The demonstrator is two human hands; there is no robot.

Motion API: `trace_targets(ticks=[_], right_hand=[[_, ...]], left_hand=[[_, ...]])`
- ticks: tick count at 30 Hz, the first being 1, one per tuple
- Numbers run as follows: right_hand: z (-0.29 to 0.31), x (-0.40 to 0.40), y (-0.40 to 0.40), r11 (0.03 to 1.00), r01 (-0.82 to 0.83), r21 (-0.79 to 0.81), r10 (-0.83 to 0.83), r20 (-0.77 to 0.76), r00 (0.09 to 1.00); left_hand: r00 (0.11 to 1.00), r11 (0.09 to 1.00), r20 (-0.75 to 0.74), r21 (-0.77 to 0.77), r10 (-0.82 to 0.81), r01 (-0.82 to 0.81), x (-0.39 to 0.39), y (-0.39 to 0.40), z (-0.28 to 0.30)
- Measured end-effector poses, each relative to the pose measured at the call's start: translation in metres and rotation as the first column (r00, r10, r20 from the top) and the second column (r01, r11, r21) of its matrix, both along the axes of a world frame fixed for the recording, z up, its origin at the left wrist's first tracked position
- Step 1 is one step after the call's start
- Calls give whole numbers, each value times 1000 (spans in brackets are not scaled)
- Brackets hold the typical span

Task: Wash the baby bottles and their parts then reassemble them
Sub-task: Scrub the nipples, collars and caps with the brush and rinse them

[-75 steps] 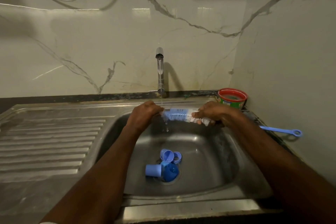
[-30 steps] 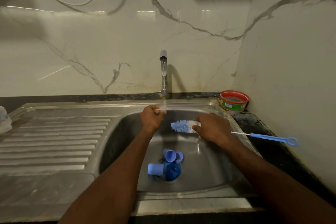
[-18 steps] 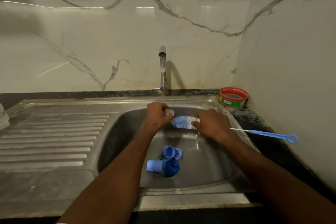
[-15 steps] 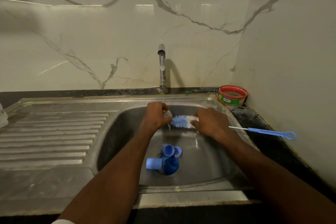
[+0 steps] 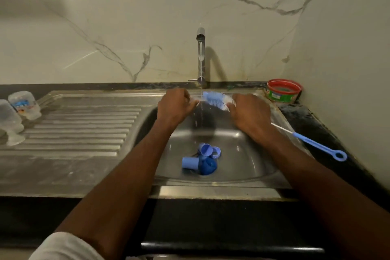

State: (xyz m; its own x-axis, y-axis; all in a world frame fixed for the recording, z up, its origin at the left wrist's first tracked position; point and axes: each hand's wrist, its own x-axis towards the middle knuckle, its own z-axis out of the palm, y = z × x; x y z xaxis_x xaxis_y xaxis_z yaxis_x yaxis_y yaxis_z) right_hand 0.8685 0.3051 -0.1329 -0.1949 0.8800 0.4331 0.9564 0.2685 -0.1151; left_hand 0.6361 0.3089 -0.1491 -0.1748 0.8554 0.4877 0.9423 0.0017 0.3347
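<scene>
My right hand [image 5: 250,113] grips the blue and white bottle brush [image 5: 216,100] near its bristles, over the sink [image 5: 249,167]. The brush's blue handle [image 5: 316,145] sticks out to the right past my wrist. My left hand [image 5: 176,104] holds a small clear part, probably a nipple [image 5: 195,101], beside the bristle tip under the thin water stream. Several blue caps and rings [image 5: 202,159] lie around the drain. Two clear bottles [image 5: 24,104] stand upside down on the drainboard at far left.
The tap [image 5: 201,55] runs at the back of the sink. A red-rimmed green tub [image 5: 283,92] sits in the right corner on the dark counter. The ribbed steel drainboard [image 5: 80,129] stretches left. A marble wall closes in on the right.
Both hands rose toward the tap, and the brush tip now sits in the water stream next to my left hand. The camera tilted, bringing the bottles at left into view.
</scene>
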Motion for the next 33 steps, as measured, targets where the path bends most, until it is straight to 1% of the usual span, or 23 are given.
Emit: trace_targets(ticks=[1,3,4,5,7,8,9,10,12,13,14,16,17,18,20,21,22,25,26,28,29,32,33], right_hand=[[-4,0,-1,998,6,-64,-2,55,999],[-11,-1,-3,984,24,-178,3,154,988],[-12,-1,-3,981,30,-189,0,157,988],[-10,-2,-3,986,32,-164,-10,135,991],[-3,-3,-1,998,35,-47,-33,41,999],[-2,-3,-1,1000,31,-6,-31,-2,1000],[-1,-3,-2,1000,19,-18,-19,-11,1000],[-3,-3,-4,997,0,-76,1,13,1000],[-9,-2,-7,977,-4,-213,31,125,992],[-10,-2,-8,974,6,-227,28,146,989],[-9,-2,-7,980,9,-201,17,127,992],[-5,-3,-4,997,-2,-82,4,19,1000],[-5,-4,-3,999,-7,-42,7,-16,1000],[-6,-6,-4,999,-14,-50,13,-18,1000],[-11,-7,-5,987,-7,-159,16,57,998],[-13,-7,-6,982,6,-191,14,101,995],[-14,-6,-7,983,6,-184,14,112,994],[-11,-6,-5,996,-16,-88,17,20,1000],[-12,-6,-5,996,-12,-90,15,29,999],[-15,-7,-5,987,11,-162,5,102,995],[-15,-7,-6,983,14,-186,7,114,993],[-14,-6,-4,992,-15,-125,18,24,1000],[-13,-6,-4,991,-12,-130,18,39,999]], left_hand=[[999,995,-36,-100,6,-10,-1,-6,-5],[997,936,-74,-352,-29,1,-3,-13,-22],[998,928,-53,-372,-41,18,-5,-12,-27],[999,946,-22,-324,-37,28,-6,-10,-25],[994,998,108,-65,-11,18,-6,-3,-13],[990,1000,142,19,-16,13,-7,0,-10],[991,1000,129,6,-21,21,-8,0,-10],[996,996,87,-79,-32,39,-8,-1,-16],[999,944,-7,-328,-43,39,-8,-4,-31],[999,940,-9,-339,-42,36,-8,-5,-33],[999,954,6,-297,-43,43,-10,0,-33],[991,994,119,-74,-67,76,-9,5,-24],[986,996,150,-27,-75,80,-9,6,-21],[988,995,134,-53,-75,83,-9,6,-22],[998,967,48,-248,-46,56,-9,-1,-29],[999,958,20,-283,-34,38,-9,-4,-31],[1000,966,5,-256,-30,30,-8,-3,-30],[994,997,100,-64,-38,45,-5,-1,-22],[997,995,71,-94,-33,39,-5,-2,-21],[1000,968,-13,-252,-14,10,-6,-6,-25],[1000,963,-6,-270,-3,2,-6,-8,-25],[997,986,83,-166,9,5,-9,-3,-26],[997,982,80,-190,-5,21,-9,-3,-26]])
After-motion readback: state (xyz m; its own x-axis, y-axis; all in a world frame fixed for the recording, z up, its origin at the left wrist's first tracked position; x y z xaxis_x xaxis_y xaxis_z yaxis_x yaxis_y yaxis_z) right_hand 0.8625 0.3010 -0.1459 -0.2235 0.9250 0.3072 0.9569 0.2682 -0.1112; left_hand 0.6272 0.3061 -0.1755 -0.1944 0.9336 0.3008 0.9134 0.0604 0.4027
